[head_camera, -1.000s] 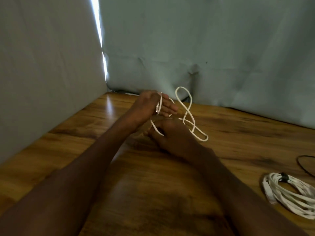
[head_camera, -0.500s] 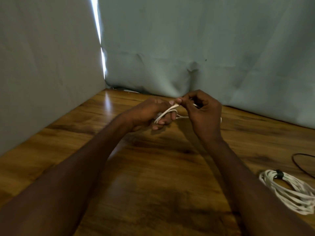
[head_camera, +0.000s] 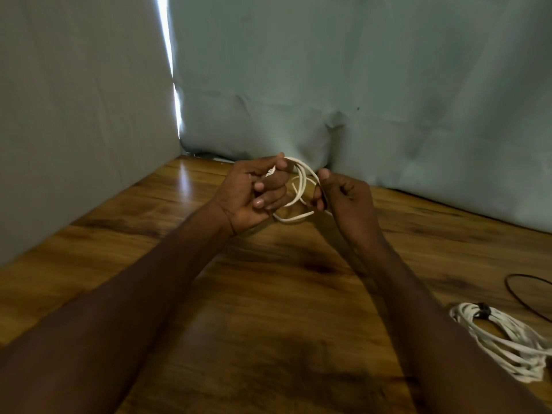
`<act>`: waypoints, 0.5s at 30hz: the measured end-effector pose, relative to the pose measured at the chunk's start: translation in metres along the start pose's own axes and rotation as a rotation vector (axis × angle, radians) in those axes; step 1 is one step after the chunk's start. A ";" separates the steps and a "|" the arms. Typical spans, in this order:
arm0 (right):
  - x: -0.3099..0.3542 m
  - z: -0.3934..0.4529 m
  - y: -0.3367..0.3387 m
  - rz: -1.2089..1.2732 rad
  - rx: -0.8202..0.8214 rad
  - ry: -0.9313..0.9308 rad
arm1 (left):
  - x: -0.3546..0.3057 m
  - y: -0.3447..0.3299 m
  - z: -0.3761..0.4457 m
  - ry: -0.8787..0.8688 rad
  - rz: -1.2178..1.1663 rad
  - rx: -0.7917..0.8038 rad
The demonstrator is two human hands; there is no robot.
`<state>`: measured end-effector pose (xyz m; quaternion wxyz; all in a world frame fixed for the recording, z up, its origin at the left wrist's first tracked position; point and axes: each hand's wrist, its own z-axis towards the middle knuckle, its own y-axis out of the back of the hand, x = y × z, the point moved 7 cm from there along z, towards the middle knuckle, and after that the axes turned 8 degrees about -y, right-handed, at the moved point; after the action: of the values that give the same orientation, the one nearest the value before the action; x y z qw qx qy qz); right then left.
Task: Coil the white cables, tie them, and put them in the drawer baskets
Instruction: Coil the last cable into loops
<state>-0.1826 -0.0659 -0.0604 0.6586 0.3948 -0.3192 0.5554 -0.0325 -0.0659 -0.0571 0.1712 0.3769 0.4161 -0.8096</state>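
We saw bare wooden table [head_camera: 268, 294] left of the tied white cable bundle [head_camera: 504, 342]; behind the bundle lay a thin black loop [head_camera: 519, 297], and beyond that cloth backdrop [head_camera: 388, 100] walled the far edge.

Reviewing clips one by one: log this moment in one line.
stage: coiling | left hand: grips white cable | right hand: pinches loop | tied bundle: on table

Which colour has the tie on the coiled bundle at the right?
Black tie, white bundle; head view.

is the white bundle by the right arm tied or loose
Tied, it seems: the coiled white bundle lies on the table with a dark band around its strands near one end.
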 end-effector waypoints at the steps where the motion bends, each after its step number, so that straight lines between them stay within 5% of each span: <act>1: 0.000 0.001 0.002 -0.052 -0.031 0.020 | 0.000 -0.001 -0.001 0.007 -0.016 0.014; 8: 0.022 -0.003 0.032 -0.375 -0.435 0.181 | 0.019 -0.030 -0.012 0.165 0.011 0.247; 11: 0.026 -0.001 0.029 -0.217 -0.330 0.119 | 0.007 -0.029 -0.005 0.076 -0.100 0.218; 15: 0.010 0.005 0.003 0.244 0.046 -0.196 | -0.018 -0.006 0.001 -0.085 -0.283 0.122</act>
<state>-0.1840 -0.0648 -0.0491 0.5427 0.4203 -0.4150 0.5972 -0.0247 -0.0638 -0.0404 0.0497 0.2897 0.4076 -0.8645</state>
